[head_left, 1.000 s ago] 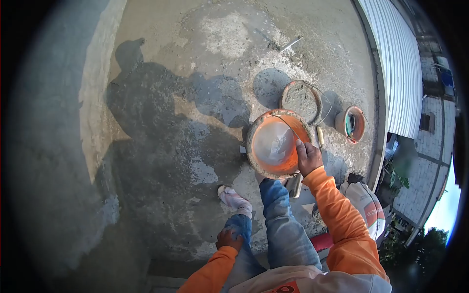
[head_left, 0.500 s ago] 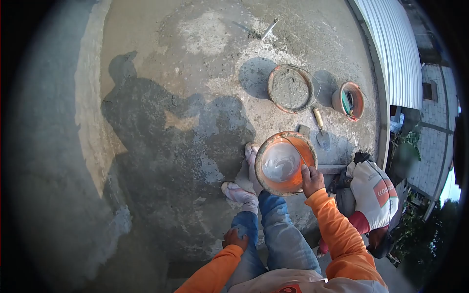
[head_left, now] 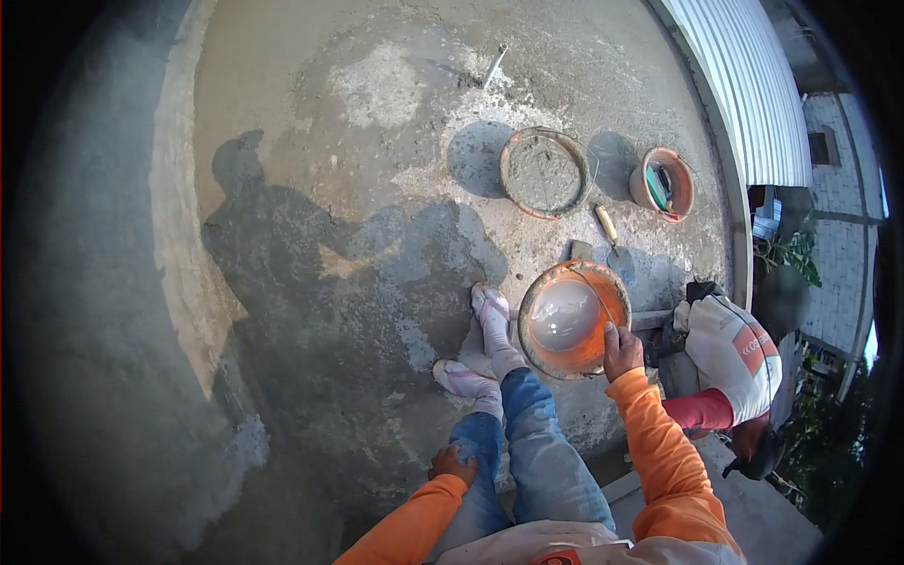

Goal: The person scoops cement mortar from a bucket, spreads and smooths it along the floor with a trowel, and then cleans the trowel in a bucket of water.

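My right hand (head_left: 621, 351) is closed around the thin wire handle of an orange bucket (head_left: 613, 292). The bucket has a crusted rim and holds cloudy, greyish water (head_left: 563, 315); it hangs beside my feet. On my left knee lies my left hand (head_left: 454, 464), with nothing visible in it. Beyond the held bucket, a trowel (head_left: 605, 223) with a wooden handle rests on the concrete, next to a small grey block (head_left: 581, 250). Further off stands a bucket of wet mortar (head_left: 544, 174).
A smaller bucket (head_left: 648, 185) with tools inside stands by the low edge wall. Close on my right, a co-worker (head_left: 734, 353) bends down. A pale stick-like piece (head_left: 494, 68) lies farther out on the concrete floor (head_left: 311, 85). Corrugated metal roofing (head_left: 753, 94) lies past the edge.
The orange bucket and my right hand have shifted a little to the right. The co-worker's red sleeve shows more. My left hand stays on my knee.
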`<state>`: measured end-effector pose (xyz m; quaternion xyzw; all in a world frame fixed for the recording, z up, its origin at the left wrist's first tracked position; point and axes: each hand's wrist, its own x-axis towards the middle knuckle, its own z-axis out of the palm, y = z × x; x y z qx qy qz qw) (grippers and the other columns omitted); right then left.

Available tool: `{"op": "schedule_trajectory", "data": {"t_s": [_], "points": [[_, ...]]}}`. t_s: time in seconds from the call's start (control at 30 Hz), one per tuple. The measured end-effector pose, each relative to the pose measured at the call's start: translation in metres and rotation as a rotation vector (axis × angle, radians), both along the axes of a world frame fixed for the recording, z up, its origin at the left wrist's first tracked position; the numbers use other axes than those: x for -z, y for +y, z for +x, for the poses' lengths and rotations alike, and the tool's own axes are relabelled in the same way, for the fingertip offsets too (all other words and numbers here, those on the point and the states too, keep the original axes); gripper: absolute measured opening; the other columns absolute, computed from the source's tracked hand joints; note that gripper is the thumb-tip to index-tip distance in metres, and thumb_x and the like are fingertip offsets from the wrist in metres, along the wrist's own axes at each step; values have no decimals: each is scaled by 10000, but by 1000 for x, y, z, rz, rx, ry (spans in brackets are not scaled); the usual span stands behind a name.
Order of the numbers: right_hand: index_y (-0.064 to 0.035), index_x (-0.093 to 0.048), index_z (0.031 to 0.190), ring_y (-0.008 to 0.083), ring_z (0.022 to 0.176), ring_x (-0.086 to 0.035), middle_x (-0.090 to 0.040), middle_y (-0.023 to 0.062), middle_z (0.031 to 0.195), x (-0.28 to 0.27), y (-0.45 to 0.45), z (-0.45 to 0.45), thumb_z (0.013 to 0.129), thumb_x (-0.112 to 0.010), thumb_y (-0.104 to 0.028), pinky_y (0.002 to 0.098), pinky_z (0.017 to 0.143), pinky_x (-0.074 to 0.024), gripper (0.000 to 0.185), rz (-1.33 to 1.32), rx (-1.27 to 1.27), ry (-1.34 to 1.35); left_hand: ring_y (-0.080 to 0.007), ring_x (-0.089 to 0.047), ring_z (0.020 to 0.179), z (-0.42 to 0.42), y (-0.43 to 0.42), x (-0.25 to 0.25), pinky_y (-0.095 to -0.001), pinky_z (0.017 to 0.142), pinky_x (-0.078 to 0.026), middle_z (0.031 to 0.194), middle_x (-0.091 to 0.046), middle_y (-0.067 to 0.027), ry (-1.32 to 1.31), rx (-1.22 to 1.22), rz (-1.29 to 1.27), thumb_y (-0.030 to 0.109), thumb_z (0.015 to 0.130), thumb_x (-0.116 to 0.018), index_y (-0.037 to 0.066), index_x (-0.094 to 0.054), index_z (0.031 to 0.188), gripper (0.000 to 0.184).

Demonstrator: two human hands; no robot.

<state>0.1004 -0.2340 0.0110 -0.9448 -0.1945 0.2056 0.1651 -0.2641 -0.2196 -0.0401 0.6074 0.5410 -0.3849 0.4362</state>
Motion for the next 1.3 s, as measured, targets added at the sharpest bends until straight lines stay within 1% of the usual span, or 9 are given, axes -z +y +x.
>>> {"op": "schedule_trajectory", "data": {"t_s": [0.1, 0.23, 0.3, 0.4, 0.73, 0.83, 0.9, 1.23, 1.3], "points": [[26, -490, 626, 442, 624, -514, -508, 260, 618, 1, -10, -1, 864, -477, -360, 453, 531, -385, 454, 12, 26, -4, -311, -403, 1148, 5, 7, -7, -391, 963, -339, 1241, -428, -137, 32, 2, -53, 392, 741, -551, 92, -448, 1208, 564], [26, -490, 623, 444, 618, -510, -505, 260, 614, -5, -23, -6, 865, -470, -367, 456, 528, -380, 462, 21, 77, 6, -333, -405, 1152, 0, -1, -1, -400, 965, -338, 1257, -407, -167, 102, 22, -16, 417, 742, -540, 67, -402, 1245, 628], [26, -489, 621, 441, 610, -509, -502, 257, 607, -5, -34, -7, 865, -466, -373, 453, 523, -376, 468, 5, 56, -36, -354, -415, 1146, 0, 1, -3, -406, 963, -339, 1262, -398, -190, 143, 27, -77, 460, 744, -526, 44, -372, 1264, 683], [26, -489, 620, 439, 604, -506, -501, 256, 605, -10, -48, -12, 863, -468, -369, 453, 522, -374, 464, 37, 99, -10, -343, -411, 1146, -3, -6, -1, -436, 956, -340, 1267, -402, -149, 155, 32, -74, 486, 745, -511, 81, -380, 1251, 662], [23, -503, 636, 431, 618, -508, -516, 248, 628, -23, -87, -21, 871, -460, -322, 456, 534, -370, 420, -8, 157, -1, -339, -414, 1146, -14, -33, 11, -454, 943, -347, 1248, -415, -158, 145, 84, -72, 504, 743, -510, 83, -382, 1247, 669], [20, -506, 640, 430, 619, -509, -516, 249, 629, -20, -99, -23, 870, -455, -339, 460, 538, -370, 429, -24, 139, -13, -341, -412, 1149, -17, -40, 13, -447, 946, -347, 1255, -409, -159, 132, 100, -78, 502, 737, -518, 84, -375, 1253, 679], [21, -506, 638, 433, 629, -510, -514, 251, 626, -18, -106, -24, 867, -450, -360, 463, 550, -373, 448, -47, 137, -17, -350, -410, 1155, -11, -37, 3, -395, 970, -334, 1247, -417, -213, 129, 70, -80, 491, 739, -533, 33, -381, 1256, 708], [22, -500, 633, 437, 655, -519, -518, 259, 640, -14, -133, -21, 858, -454, -378, 464, 575, -390, 462, -114, 156, -33, -353, -403, 1160, -14, -40, 2, -392, 972, -331, 1260, -405, -217, 84, 33, -52, 467, 739, -551, 30, -386, 1253, 695], [22, -503, 636, 438, 652, -520, -519, 258, 639, -13, -135, -19, 853, -462, -379, 468, 575, -391, 458, -133, 145, -47, -358, -425, 1133, -15, -45, 6, -397, 955, -347, 1222, -436, -222, 78, 46, -13, 433, 742, -564, 27, -412, 1226, 649]]}}
